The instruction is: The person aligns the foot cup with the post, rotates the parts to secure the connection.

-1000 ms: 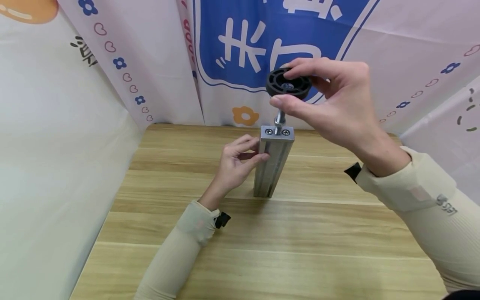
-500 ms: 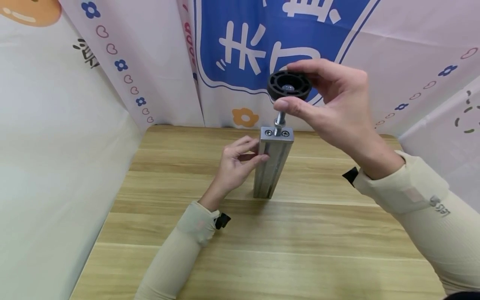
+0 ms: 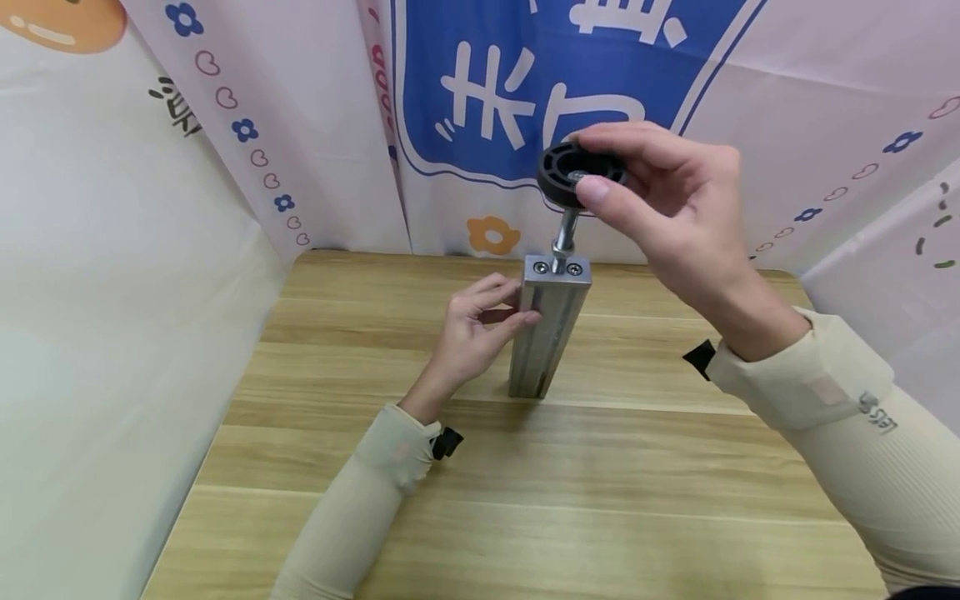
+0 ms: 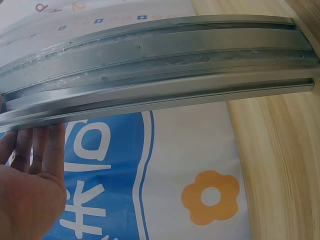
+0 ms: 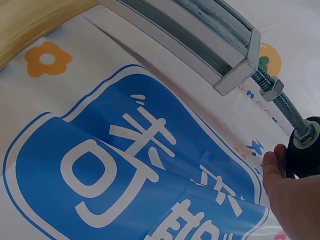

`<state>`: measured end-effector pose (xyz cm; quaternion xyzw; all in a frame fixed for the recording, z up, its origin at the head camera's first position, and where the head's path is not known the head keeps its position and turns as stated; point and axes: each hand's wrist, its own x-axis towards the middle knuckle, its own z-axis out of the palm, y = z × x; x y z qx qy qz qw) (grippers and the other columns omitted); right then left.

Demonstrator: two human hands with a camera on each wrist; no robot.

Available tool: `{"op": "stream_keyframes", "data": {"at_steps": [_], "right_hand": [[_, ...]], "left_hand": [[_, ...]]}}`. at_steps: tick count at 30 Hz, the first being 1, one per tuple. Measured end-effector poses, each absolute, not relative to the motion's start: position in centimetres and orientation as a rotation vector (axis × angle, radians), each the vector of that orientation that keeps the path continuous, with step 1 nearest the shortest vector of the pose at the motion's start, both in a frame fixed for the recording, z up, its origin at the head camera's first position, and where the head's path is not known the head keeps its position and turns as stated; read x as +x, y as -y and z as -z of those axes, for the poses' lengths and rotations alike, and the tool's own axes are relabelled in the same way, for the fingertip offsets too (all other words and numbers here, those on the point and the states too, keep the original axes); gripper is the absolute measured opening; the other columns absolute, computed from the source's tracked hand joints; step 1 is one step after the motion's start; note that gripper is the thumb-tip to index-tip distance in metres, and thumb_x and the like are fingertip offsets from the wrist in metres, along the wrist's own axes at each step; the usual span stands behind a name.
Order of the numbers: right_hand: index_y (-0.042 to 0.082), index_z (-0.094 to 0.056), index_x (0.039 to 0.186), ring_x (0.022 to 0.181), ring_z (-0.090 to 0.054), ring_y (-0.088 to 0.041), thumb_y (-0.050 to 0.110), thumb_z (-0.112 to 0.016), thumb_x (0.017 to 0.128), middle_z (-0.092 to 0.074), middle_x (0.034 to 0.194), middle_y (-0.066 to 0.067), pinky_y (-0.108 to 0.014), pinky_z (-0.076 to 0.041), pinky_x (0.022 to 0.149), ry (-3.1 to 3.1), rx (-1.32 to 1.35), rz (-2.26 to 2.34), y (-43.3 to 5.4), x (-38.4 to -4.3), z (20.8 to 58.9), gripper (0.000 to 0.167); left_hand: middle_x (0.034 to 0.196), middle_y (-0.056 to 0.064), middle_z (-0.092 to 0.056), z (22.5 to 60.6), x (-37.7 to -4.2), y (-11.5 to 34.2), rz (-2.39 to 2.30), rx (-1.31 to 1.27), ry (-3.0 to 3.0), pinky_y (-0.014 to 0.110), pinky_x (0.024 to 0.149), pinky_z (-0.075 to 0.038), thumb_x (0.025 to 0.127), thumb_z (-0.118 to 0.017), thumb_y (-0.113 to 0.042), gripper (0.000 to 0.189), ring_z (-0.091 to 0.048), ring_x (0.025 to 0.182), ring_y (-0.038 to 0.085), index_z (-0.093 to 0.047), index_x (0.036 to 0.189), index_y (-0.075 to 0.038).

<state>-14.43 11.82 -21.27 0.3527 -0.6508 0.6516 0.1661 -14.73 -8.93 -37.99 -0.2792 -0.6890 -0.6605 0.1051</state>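
An aluminium profile [image 3: 551, 333] stands upright on the wooden table, with two screws in its metal end plate [image 5: 239, 75]. From that plate rises a threaded rod [image 5: 289, 111] carrying a hex nut [image 5: 272, 90], topped by a black round levelling foot [image 3: 555, 187]. My right hand [image 3: 682, 200] pinches the foot's rim, thumb on the near side and fingers on the far side. Lower down, my left hand [image 3: 474, 327] grips the profile from the left near its upper end. In the left wrist view, the fingers [image 4: 52, 155] reach behind the profile's long grooved side.
The wooden table [image 3: 600, 492] extends around the profile's base. Close behind it hangs a printed curtain [image 3: 330, 167] with a blue panel and flowers. More white cloth [image 3: 112, 275] borders the left side.
My right thumb has slid rightward along the foot's near rim, and the index finger has shifted on the far rim. My left hand keeps its hold on the upright profile.
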Motion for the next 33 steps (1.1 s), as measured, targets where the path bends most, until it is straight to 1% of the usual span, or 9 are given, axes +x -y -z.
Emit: {"op": "stream_keyframes", "data": {"at_steps": [3,5,7,9,14,17,23,33], "right_hand": [[-0.009,-0.075,0.118,0.106,-0.074,-0.028,-0.005,-0.065,0.089,-0.076,0.123,-0.017,-0.024,-0.065,0.092,1.832,1.004,-1.889,-11.82,-14.29,21.22,0.031],[-0.008,-0.075,0.119,0.107,-0.074,-0.027,-0.005,-0.063,0.088,-0.076,0.125,-0.017,-0.024,-0.065,0.092,1.831,1.006,-1.897,-11.89,-14.24,21.22,0.033],[-0.008,-0.075,0.119,0.105,-0.075,-0.027,-0.005,-0.063,0.088,-0.076,0.125,-0.016,-0.024,-0.066,0.09,1.835,1.01,-1.893,-11.92,-14.25,21.22,0.034],[-0.007,-0.075,0.12,0.103,-0.075,-0.026,-0.005,-0.063,0.087,-0.077,0.123,-0.016,-0.024,-0.066,0.088,1.835,1.014,-1.892,-11.94,-14.29,21.22,0.034],[-0.008,-0.075,0.119,0.101,-0.076,-0.026,-0.005,-0.064,0.087,-0.078,0.119,-0.015,-0.024,-0.066,0.087,1.823,1.025,-1.905,-11.9,-14.38,21.26,0.035],[-0.008,-0.074,0.12,0.1,-0.075,-0.026,-0.005,-0.065,0.087,-0.078,0.118,-0.014,-0.024,-0.066,0.086,1.82,1.032,-1.906,-11.92,-14.39,21.33,0.034],[-0.01,-0.074,0.119,0.103,-0.075,-0.027,-0.007,-0.067,0.087,-0.077,0.119,-0.016,-0.025,-0.065,0.089,1.802,1.038,-1.918,-11.91,-14.35,21.4,0.033],[-0.01,-0.075,0.116,0.11,-0.075,-0.027,-0.008,-0.074,0.086,-0.078,0.12,-0.015,-0.026,-0.065,0.095,1.753,1.003,-1.954,-11.84,-14.45,21.61,0.03]], "left_hand": [[0.11,0.027,-0.07,38.01,-14.75,8.93,1.946,-0.819,2.032,0.036,0.086,-0.069,0.089,-0.076,0.011,0.036,-0.073,0.097,0.025,-0.071,0.124,0.012],[0.11,0.027,-0.07,38.04,-14.77,8.89,1.944,-0.82,2.034,0.036,0.087,-0.069,0.089,-0.076,0.011,0.035,-0.073,0.097,0.031,-0.071,0.124,0.012],[0.11,0.026,-0.069,38.1,-14.79,8.87,1.941,-0.822,2.033,0.037,0.087,-0.069,0.089,-0.076,0.011,0.035,-0.072,0.097,0.033,-0.071,0.124,0.012],[0.109,0.026,-0.069,38.15,-14.81,8.85,1.944,-0.827,2.028,0.04,0.087,-0.069,0.09,-0.076,0.01,0.035,-0.072,0.097,0.03,-0.071,0.124,0.012],[0.107,0.026,-0.069,38.24,-14.85,8.84,1.957,-0.843,2.005,0.051,0.087,-0.068,0.09,-0.076,0.009,0.035,-0.07,0.096,0.013,-0.071,0.124,0.012],[0.107,0.026,-0.069,38.27,-14.86,8.83,1.954,-0.846,2.0,0.05,0.087,-0.068,0.09,-0.076,0.009,0.035,-0.069,0.096,0.008,-0.071,0.124,0.012],[0.107,0.026,-0.069,38.23,-14.81,8.85,1.959,-0.839,2.007,0.041,0.087,-0.069,0.09,-0.076,0.01,0.035,-0.069,0.096,0.008,-0.071,0.124,0.012],[0.109,0.026,-0.069,38.3,-14.95,8.88,1.97,-0.84,2.005,0.04,0.087,-0.069,0.09,-0.076,0.008,0.035,-0.069,0.097,0.008,-0.071,0.125,0.012]]}}
